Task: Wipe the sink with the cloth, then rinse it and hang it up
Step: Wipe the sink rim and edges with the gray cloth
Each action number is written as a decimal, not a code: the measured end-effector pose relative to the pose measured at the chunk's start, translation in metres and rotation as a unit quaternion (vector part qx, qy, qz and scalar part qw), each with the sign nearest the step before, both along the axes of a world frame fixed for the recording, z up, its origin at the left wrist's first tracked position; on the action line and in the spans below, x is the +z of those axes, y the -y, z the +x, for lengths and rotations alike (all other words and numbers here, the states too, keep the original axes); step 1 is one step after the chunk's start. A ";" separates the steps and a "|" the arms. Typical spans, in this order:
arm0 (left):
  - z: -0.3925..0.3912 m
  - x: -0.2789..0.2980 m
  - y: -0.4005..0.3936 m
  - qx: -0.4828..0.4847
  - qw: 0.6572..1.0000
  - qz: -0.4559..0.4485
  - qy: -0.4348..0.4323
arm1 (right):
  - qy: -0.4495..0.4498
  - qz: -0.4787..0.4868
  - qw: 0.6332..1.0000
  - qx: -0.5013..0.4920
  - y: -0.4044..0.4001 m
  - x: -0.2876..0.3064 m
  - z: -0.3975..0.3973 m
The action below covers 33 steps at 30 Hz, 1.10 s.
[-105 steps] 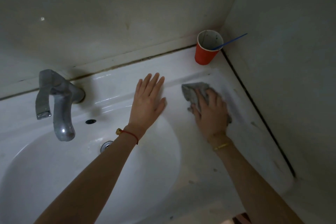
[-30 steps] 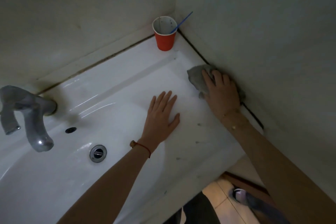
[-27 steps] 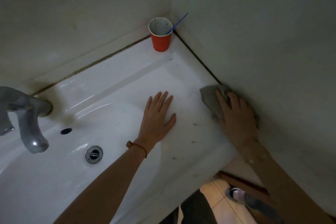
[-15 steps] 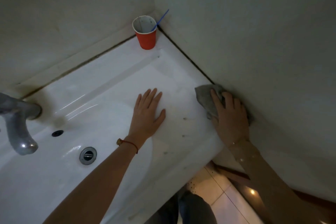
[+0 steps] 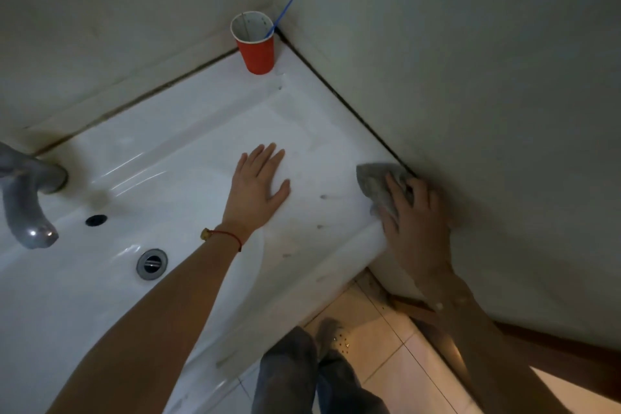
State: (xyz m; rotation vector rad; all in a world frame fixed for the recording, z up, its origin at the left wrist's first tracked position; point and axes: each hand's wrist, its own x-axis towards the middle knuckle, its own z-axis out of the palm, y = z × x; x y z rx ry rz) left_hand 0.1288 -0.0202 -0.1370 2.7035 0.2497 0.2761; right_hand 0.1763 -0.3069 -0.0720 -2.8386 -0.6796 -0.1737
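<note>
The white sink fills the left and middle of the head view. A grey cloth lies on the sink's flat right ledge, near its front corner and close to the side wall. My right hand lies over the cloth and presses it down with fingers laid flat; part of the cloth sticks out ahead of the fingertips. My left hand rests palm down on the ledge beside the basin, fingers straight, holding nothing. Small dark specks mark the ledge between my hands.
A grey metal tap stands at the left, with the overflow hole and drain in the basin. A red cup holding a blue stick sits in the back corner. Walls close off the back and right. My legs and floor tiles show below.
My right hand has slid the cloth along the right ledge from the back toward the front corner by the side wall. My left hand has stayed flat on the ledge.
</note>
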 end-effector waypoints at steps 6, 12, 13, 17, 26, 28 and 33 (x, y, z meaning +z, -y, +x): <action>0.000 -0.002 0.001 0.003 1.000 -0.006 0.001 | 0.012 -0.048 0.998 0.037 -0.006 -0.001 0.027; 0.000 -0.001 0.000 -0.002 1.000 -0.020 0.010 | 0.007 -0.035 0.999 0.001 -0.015 -0.007 0.016; 0.000 -0.001 -0.001 -0.003 1.000 -0.022 0.008 | 0.002 -0.015 1.000 0.008 -0.013 -0.008 0.006; 0.000 -0.003 -0.003 -0.011 1.000 -0.020 0.002 | 0.002 -0.016 0.999 0.049 -0.008 -0.008 -0.019; -0.002 -0.003 -0.017 -0.065 0.998 -0.015 -0.017 | -0.030 -0.062 0.996 0.062 -0.061 -0.011 -0.021; -0.003 -0.003 -0.021 -0.083 0.996 -0.009 -0.020 | -0.047 -0.039 0.991 0.116 -0.067 -0.008 -0.049; -0.004 -0.005 -0.023 -0.091 0.996 -0.011 -0.022 | -0.026 -0.091 0.981 0.170 -0.066 -0.007 -0.057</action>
